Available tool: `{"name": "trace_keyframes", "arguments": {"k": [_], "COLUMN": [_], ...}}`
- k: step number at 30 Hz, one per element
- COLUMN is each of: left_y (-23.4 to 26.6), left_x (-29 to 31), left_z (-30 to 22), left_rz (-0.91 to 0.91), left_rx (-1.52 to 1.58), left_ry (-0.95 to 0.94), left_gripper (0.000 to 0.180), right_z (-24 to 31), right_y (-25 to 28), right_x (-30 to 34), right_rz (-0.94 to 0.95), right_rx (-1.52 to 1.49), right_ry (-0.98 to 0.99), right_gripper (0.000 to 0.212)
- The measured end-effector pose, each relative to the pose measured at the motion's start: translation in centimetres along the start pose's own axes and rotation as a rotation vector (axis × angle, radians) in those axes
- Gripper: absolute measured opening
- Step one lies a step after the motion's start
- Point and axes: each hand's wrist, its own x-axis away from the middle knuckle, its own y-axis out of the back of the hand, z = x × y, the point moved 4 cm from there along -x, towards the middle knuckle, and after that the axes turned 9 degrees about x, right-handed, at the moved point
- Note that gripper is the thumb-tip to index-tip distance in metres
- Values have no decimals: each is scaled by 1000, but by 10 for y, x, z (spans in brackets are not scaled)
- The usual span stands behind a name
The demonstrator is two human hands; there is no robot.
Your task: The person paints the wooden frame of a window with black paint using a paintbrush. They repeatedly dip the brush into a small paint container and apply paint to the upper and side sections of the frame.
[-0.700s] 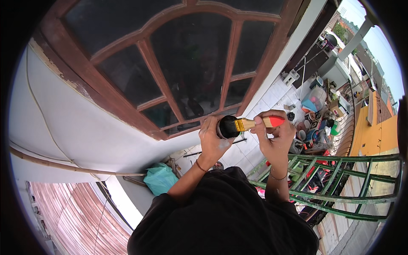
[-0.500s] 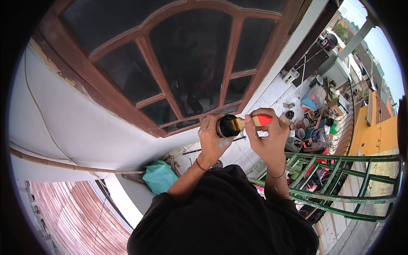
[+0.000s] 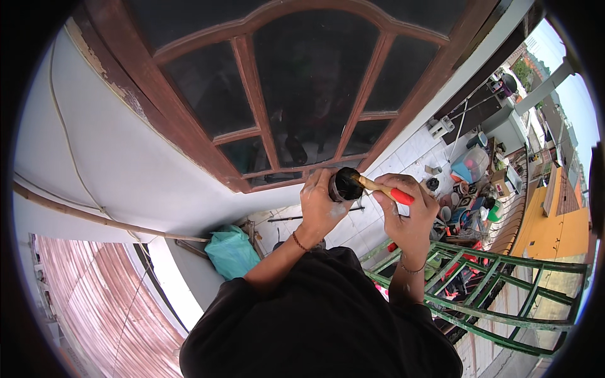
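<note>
My left hand (image 3: 321, 203) is wrapped round a small cup of dark paint (image 3: 346, 185), held up in front of the window. Between the fingers of my right hand (image 3: 409, 211) is a paintbrush (image 3: 378, 188) with a wooden handle and red end. Its bristles are down inside the cup and hidden by the dark liquid and rim. Pale smears mark both hands. Just beyond the cup stands a brown wooden window frame (image 3: 265, 120) with dark glass panes (image 3: 315, 75).
A green ladder-like metal frame (image 3: 479, 302) lies at the right. Behind it, tubs and clutter (image 3: 463, 189) cover part of the tiled floor (image 3: 403, 157). A teal plastic bag (image 3: 231, 252) rests below the white wall (image 3: 145, 170), near a bamboo pole (image 3: 107, 220).
The brush has tilted, its red end swinging lower and toward me, and the bristles have gone into the cup. My view has shifted, so the window sits further right.
</note>
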Motion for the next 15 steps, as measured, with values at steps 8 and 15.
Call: {"name": "trace_keyframes", "arguments": {"k": [8, 15], "left_y": [-3, 0], "left_x": [-2, -1], "left_z": [0, 2], "left_rz": [50, 74], "left_rx": [16, 21], "left_ry": [55, 89], "left_gripper": [45, 56], "right_z": [-3, -6], "right_y": [6, 16], "right_x": [12, 12], "right_rz": [130, 205], "right_rx": [-24, -86], "right_ry": [16, 50], "right_gripper": [27, 35]}}
